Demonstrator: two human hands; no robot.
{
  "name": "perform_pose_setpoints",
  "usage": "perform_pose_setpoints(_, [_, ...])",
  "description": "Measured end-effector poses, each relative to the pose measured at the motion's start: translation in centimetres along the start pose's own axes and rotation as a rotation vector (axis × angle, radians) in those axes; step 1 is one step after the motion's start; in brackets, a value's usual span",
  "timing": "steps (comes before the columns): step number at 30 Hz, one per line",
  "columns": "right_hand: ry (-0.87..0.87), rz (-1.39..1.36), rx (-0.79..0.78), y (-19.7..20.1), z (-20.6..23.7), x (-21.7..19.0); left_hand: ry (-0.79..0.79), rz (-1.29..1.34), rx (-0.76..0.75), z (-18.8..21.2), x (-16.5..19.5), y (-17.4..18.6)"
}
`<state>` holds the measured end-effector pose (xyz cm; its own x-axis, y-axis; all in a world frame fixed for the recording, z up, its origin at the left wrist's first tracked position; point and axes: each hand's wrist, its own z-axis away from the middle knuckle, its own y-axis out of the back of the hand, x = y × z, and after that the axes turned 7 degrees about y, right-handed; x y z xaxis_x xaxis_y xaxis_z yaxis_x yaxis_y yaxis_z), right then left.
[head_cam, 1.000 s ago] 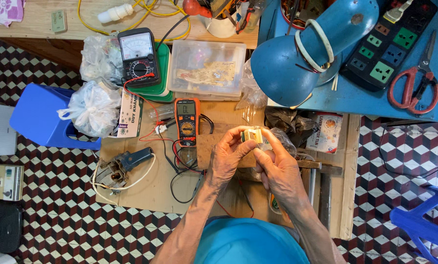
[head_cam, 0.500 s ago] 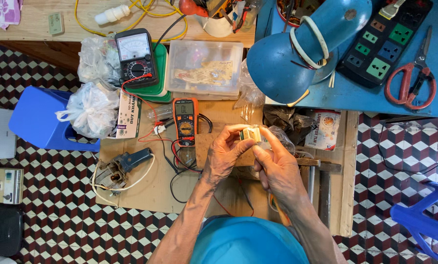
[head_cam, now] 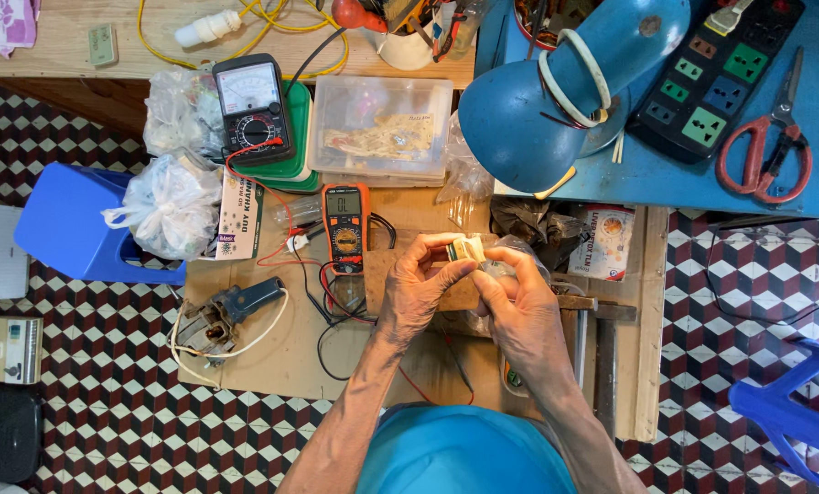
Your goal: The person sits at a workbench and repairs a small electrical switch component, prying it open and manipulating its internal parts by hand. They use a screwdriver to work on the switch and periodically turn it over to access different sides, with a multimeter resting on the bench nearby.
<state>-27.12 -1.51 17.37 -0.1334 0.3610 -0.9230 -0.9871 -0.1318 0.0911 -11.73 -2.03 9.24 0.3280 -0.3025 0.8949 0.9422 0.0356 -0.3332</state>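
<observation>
A small part point(head_cam: 467, 248) is held between the left hand point(head_cam: 419, 291) and the right hand point(head_cam: 517, 306), above the middle of the low board point(head_cam: 272, 352). Just left of the hands a digital meter point(head_cam: 345, 228) is laid; behind it — a lidded box point(head_cam: 379, 129), with an analogue meter point(head_cam: 253, 108) to its left. A lamp point(head_cam: 556, 96) is set behind the hands to the right — scissors point(head_cam: 765, 146) lie far right.
</observation>
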Motion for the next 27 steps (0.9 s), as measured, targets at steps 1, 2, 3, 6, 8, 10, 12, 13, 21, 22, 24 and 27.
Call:
perform_pose_setpoints(1, [0.039, 0.042, -0.002, 0.2, 0.1, 0.0, 0.024, -0.026, -0.002, 0.3, 0.3, 0.0])
perform_pose_setpoints(2, [0.078, 0.086, -0.004, 0.5, 0.1, -0.1, 0.046, -0.052, -0.004, 0.5, 0.7, 0.0])
perform_pose_setpoints(3, [0.031, 0.096, 0.031, 0.9, -0.1, -0.3, 0.087, -0.126, -0.015, 1.0, 0.9, 0.1])
perform_pose_setpoints(6, [-0.036, 0.093, 0.115, 2.7, -1.3, -1.3, 0.143, -0.271, -0.034, 2.5, 0.9, 0.4])
perform_pose_setpoints(8, [0.011, 0.054, 0.164, 4.6, -1.2, -2.1, 0.101, -0.254, -0.046, 3.1, 0.2, 0.7])
perform_pose_setpoints(10, [0.015, 0.034, 0.108, 6.0, -1.0, -2.6, 0.093, -0.007, -0.076, 2.7, -0.9, 0.9])
perform_pose_setpoints(12, [-0.021, 0.0, 0.054, 6.3, -1.2, -2.6, 0.094, 0.138, -0.075, 2.6, -1.8, 1.4])
perform_pose_setpoints(13, [-0.065, -0.023, 0.037, 6.2, -1.0, -2.5, 0.104, 0.162, -0.068, 2.7, -2.1, 1.8])
perform_pose_setpoints(21, [-0.184, -0.117, -0.135, 1.5, 0.9, -0.9, 0.136, 0.265, -0.068, 3.2, -0.9, 2.1])
perform_pose_setpoints(22, [-0.192, -0.134, -0.153, 0.9, 1.1, -0.7, 0.132, 0.264, -0.069, 3.3, -0.7, 1.9])
perform_pose_setpoints(24, [-0.199, -0.128, -0.162, -0.2, 1.1, -0.5, 0.121, 0.252, -0.078, 3.3, -0.4, 1.9])
perform_pose_setpoints(27, [-0.191, -0.083, -0.141, -1.2, 1.1, -0.1, 0.086, 0.227, -0.093, 3.1, -0.7, 2.0])
